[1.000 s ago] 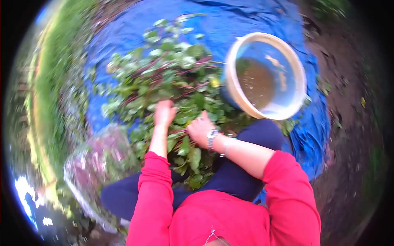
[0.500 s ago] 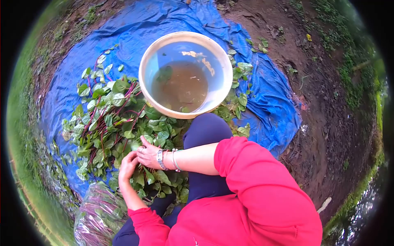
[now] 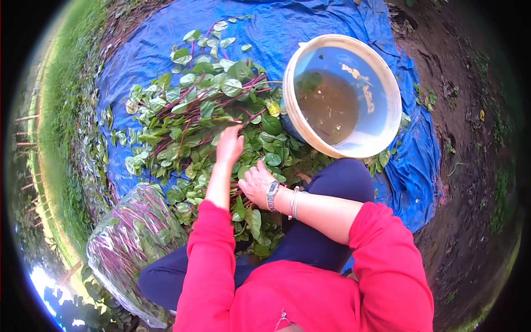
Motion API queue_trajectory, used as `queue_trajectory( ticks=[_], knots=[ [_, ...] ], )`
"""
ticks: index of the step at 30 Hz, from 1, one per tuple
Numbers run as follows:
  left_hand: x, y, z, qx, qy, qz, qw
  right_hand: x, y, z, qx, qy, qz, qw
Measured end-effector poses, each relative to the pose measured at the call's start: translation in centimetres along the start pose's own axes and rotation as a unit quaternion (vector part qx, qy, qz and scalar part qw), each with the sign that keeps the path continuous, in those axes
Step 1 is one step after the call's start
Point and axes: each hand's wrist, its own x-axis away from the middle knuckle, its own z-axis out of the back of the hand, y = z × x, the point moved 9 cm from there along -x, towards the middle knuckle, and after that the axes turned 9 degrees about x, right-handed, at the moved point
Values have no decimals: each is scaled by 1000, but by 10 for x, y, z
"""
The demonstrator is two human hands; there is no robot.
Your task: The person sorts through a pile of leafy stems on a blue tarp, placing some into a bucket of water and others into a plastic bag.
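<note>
Left hand (image 3: 229, 145) lies spread on the red-stemmed greens (image 3: 188, 119). Right hand (image 3: 255, 182) pinches some stems beside the bucket (image 3: 387, 88).

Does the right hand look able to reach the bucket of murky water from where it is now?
Probably yes. The right hand rests on the leafy stems, and the bucket stands open-topped just beyond the knee, with only loose leaves between them.

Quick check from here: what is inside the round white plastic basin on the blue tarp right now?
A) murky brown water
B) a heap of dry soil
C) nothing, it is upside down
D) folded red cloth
A: the round white plastic basin stands upright on the blue tarp, holding murky brown water with a few leaves in it.
</note>
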Motion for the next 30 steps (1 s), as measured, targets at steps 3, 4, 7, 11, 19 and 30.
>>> queue_trajectory(
  ticks=[3, 4, 7, 11, 19, 30],
  knots=[
    [-15, 3, -9, -94, -2, 80, 992, -1, 2, 0, -10, -10, 1, 1000],
    [-16, 2, -18, -143, -57, 96, 983, -1, 3, 0, -14, -13, -2, 1000],
    [-10, -5, -24, -195, -128, 107, 966, -2, 3, 1, -11, -19, 1, 1000],
    [8, -10, -16, -176, -125, 76, 973, -1, 0, 1, -8, 1, 3, 1000],
    [32, -17, -52, -181, -272, 182, 927, 1, -1, -5, 13, -11, 11, 1000],
    [54, 4, 57, 220, -28, 110, 969, 1, -2, 13, 32, 30, 16, 999]
  ],
)
